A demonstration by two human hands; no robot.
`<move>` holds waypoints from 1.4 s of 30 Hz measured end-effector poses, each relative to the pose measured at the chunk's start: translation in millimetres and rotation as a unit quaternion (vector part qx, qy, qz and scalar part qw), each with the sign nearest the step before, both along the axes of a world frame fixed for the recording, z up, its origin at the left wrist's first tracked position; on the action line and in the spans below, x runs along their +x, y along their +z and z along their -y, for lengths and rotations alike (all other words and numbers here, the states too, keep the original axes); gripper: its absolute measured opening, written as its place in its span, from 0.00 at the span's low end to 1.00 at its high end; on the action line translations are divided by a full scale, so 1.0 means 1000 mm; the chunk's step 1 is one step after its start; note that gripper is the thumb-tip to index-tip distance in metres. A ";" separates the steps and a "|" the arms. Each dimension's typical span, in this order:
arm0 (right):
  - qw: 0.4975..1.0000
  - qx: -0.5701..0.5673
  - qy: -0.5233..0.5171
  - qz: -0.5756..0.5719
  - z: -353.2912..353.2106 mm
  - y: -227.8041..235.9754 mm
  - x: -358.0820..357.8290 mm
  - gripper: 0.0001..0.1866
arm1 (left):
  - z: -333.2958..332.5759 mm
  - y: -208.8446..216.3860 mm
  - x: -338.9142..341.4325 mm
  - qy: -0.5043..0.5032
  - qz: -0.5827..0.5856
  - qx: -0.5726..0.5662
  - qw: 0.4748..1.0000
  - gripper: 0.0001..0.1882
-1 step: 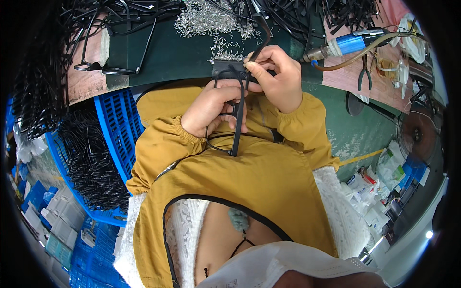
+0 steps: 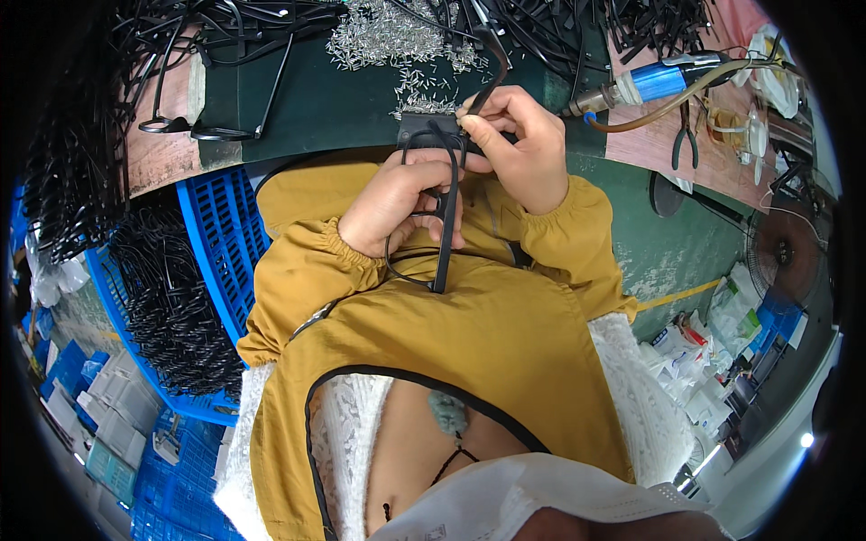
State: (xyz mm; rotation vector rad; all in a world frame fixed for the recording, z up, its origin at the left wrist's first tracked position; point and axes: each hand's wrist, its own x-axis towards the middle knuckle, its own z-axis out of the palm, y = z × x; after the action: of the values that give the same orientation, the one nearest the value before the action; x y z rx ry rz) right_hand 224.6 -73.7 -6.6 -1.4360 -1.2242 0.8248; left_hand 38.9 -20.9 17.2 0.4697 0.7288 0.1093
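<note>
My left hand (image 2: 383, 206) is closed around a black eyeglass frame (image 2: 446, 236), held over my lap at the table's edge. One rim and a long straight temple show past its fingers. My right hand (image 2: 525, 149) pinches a black temple arm (image 2: 492, 83) between thumb and fingertips, where it meets the frame's upper corner. The temple's curved tip points away from me. Under the joint sits a small dark block (image 2: 417, 129) on the table edge. Just beyond lies a pile of tiny silvery pins (image 2: 383, 36). My fingers hide the exact contact at the joint.
Black frames and temples (image 2: 257, 32) heap along the far side. At right, a blue-barrelled tool (image 2: 657, 83) with a hose points at my right hand, near black-handled pliers (image 2: 685, 144). A blue crate (image 2: 225, 236) of black parts stands at left; a fan (image 2: 783, 254) is far right.
</note>
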 end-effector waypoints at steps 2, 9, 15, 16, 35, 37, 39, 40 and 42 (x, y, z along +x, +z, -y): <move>0.999 -0.028 0.002 -0.023 0.008 0.014 0.003 0.11 | -0.003 0.005 -0.003 0.017 0.006 0.023 1.000 0.23; 0.869 0.323 -0.330 0.174 -0.020 0.036 0.103 0.10 | -0.014 0.014 0.007 0.092 0.041 0.183 0.978 0.34; 0.893 0.292 -0.087 -0.330 -0.062 0.000 0.107 0.17 | -0.018 0.004 -0.012 0.199 0.061 0.089 0.974 0.24; 0.873 0.280 -0.017 -0.399 -0.072 0.002 0.103 0.17 | -0.016 0.000 -0.016 0.227 0.045 0.067 0.971 0.22; 0.904 0.250 0.024 -0.347 -0.036 0.024 0.008 0.25 | 0.035 -0.024 -0.002 0.145 0.110 -0.158 0.970 0.17; 0.888 0.277 -0.008 -0.366 -0.033 0.026 0.001 0.24 | 0.040 -0.026 -0.003 0.125 0.090 -0.206 0.966 0.16; 0.873 0.282 -0.031 -0.397 -0.034 0.029 -0.002 0.23 | 0.044 -0.030 -0.004 0.118 0.040 -0.221 0.967 0.14; 0.889 0.264 -0.005 -0.374 -0.034 0.031 -0.002 0.22 | 0.046 -0.031 -0.004 0.137 0.067 -0.220 0.964 0.15; 0.901 0.245 0.024 -0.356 -0.034 0.032 -0.006 0.20 | 0.047 -0.033 -0.003 0.162 0.090 -0.215 0.959 0.15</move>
State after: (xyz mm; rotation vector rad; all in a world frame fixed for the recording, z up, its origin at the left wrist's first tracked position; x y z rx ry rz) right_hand 218.1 -40.0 25.3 -0.5992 -0.8075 0.8842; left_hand 36.3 -67.8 -16.2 -0.0794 0.6215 0.2902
